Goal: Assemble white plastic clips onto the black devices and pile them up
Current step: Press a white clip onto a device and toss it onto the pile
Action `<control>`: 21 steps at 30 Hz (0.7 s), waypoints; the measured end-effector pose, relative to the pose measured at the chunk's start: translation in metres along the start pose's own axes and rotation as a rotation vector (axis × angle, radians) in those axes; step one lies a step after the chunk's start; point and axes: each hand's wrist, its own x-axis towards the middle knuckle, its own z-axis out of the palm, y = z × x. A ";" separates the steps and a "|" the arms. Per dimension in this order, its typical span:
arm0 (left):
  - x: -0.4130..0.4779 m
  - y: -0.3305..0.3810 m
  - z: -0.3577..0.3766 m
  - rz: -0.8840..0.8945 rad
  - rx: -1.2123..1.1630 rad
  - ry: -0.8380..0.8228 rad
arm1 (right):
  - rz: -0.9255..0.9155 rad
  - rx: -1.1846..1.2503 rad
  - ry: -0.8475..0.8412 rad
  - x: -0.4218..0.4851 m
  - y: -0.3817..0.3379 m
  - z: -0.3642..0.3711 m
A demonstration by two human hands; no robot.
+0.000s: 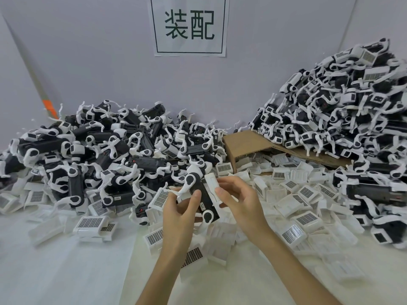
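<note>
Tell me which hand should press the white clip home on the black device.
Right, probably. The right hand already pinches the white clip against the black device, while the left hand grips the device's body and steadies it.

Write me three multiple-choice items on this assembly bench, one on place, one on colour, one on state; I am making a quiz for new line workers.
1. Where does the taller pile of devices lie?
A. at the right
B. at the left
C. on the floor

2. What colour is the print on the wall sign?
A. red
B. dark green
C. yellow

3. How is the black device in the middle held?
A. lying untouched
B. in the left hand alone
C. in both hands, a white clip against it

Key: 1 A, the right pile rises higher than the left pile. 2 B, the sign shows dark green characters. 3 C, left hand and right hand hold the black device and white clip.
</note>
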 end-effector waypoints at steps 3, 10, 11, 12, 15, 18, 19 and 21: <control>-0.001 -0.001 0.001 -0.015 -0.003 0.015 | 0.026 -0.033 -0.100 0.000 0.002 -0.002; 0.003 0.001 -0.003 -0.032 -0.003 -0.019 | 0.006 -0.058 -0.142 -0.003 0.003 0.001; 0.004 0.000 -0.003 -0.041 0.010 -0.038 | 0.003 -0.058 -0.122 -0.003 0.003 0.001; 0.004 -0.001 -0.002 -0.053 0.019 -0.059 | 0.000 -0.060 -0.105 -0.003 0.004 0.000; 0.002 -0.003 0.000 -0.086 0.011 -0.074 | 0.012 -0.073 -0.120 -0.002 0.004 -0.001; 0.001 -0.001 0.001 -0.094 -0.038 -0.014 | 0.016 -0.080 -0.148 -0.003 0.003 0.001; 0.001 0.000 0.001 -0.091 -0.046 -0.002 | 0.012 -0.083 -0.148 -0.003 0.003 0.001; 0.000 0.002 0.002 -0.080 -0.050 0.008 | 0.008 -0.089 -0.145 -0.002 0.003 0.002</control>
